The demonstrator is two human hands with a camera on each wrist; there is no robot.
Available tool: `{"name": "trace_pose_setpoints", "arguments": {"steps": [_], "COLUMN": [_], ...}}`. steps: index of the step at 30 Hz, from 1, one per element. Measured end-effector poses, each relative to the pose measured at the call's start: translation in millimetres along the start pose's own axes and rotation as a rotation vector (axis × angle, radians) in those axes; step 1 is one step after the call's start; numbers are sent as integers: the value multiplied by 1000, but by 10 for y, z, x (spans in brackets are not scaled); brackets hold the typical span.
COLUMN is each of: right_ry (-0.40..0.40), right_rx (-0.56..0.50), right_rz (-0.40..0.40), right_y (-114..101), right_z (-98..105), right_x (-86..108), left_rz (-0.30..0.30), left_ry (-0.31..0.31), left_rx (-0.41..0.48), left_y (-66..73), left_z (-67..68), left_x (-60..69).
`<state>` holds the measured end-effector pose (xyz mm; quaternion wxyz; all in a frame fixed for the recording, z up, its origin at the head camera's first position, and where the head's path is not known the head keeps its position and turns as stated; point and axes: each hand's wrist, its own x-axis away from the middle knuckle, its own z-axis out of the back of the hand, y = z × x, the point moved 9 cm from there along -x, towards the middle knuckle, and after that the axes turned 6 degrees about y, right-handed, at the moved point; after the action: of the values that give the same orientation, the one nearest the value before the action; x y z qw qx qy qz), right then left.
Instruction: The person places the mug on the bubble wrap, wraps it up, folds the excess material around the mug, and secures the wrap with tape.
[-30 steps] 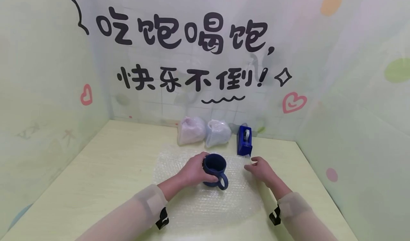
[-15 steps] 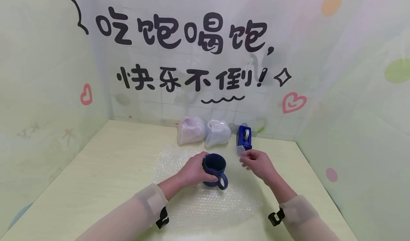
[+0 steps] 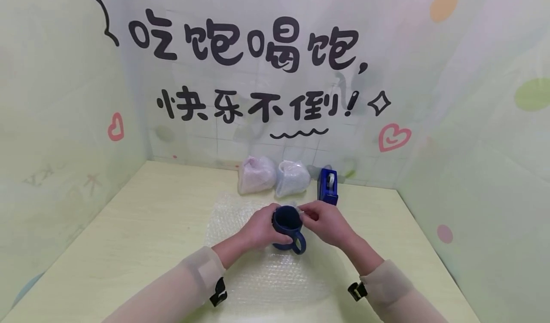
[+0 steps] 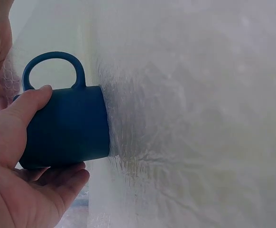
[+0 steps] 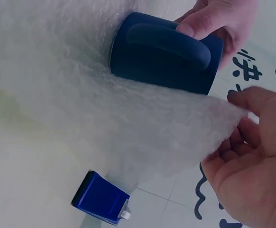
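A dark blue mug (image 3: 284,217) stands upright on a sheet of bubble wrap (image 3: 275,277), its handle towards the front right. My left hand (image 3: 261,228) grips the mug from the left, thumb on the near side by the handle and fingers around the far side. With thumb and fingers my right hand (image 3: 326,222) pinches a corner of the bubble wrap. In the right wrist view, that lifted bubble wrap (image 5: 176,123) slants up along the mug's side to about rim height. The wrap's right side is raised off the table.
Two wrapped bundles, one pinkish (image 3: 258,176) and one whitish (image 3: 293,179), stand by the back wall. To their right is a blue tape dispenser (image 3: 328,187), just beyond my right hand. Printed walls enclose the pale wooden table (image 3: 142,237) on three sides.
My right hand has taken hold of the bubble wrap's right far corner and brought it up and left to the mug. The left hand and the mug have stayed put.
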<state>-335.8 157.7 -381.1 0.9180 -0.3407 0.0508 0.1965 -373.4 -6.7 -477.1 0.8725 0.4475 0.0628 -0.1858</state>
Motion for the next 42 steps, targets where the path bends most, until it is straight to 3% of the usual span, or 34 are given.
{"name": "trace_pose_setpoints", "arguments": {"steps": [2,7,11,15,18,21,25,29,32,36,39,42], "right_ry": [-55,-160,-131,-77,-106,-157,-228,-243,-225,-192,-168,-156], "right_rx": [26,101,153,160,98,29,-34,-140,-180,-182,-175,-165], "right_rz": [57,121,177,237,159,-29,-229,-286,-276,-245,-226,-221], "right_y": [-38,-40,-20,-6,80,236,401,437,429,407,392,394], "right_z": [-49,-148,-150,-131,-153,-197,-301,-400,-445,-462,-452,-448], "right_x": [1,10,-33,-106,-169,-213,-214,-214,-224,-231,-234,-231], "left_rz": [-6,27,13,21,19,18,1,-30,16,98,104,101], "left_ry": [-4,-34,-23,-17,-7,-2,2,-3,-75,-183,-193,-149], "left_rx": [5,38,10,-22,-44,-50,-38,-31,-33,-63,-75,-90], "left_y": [70,411,322,70,-108,-169,-82,-4,209,463,438,317], "left_z": [27,177,122,-7,-110,-145,-92,-28,139,498,820,1170], "left_x": [15,123,86,-4,-66,-85,-47,-10,67,157,126,65]}}
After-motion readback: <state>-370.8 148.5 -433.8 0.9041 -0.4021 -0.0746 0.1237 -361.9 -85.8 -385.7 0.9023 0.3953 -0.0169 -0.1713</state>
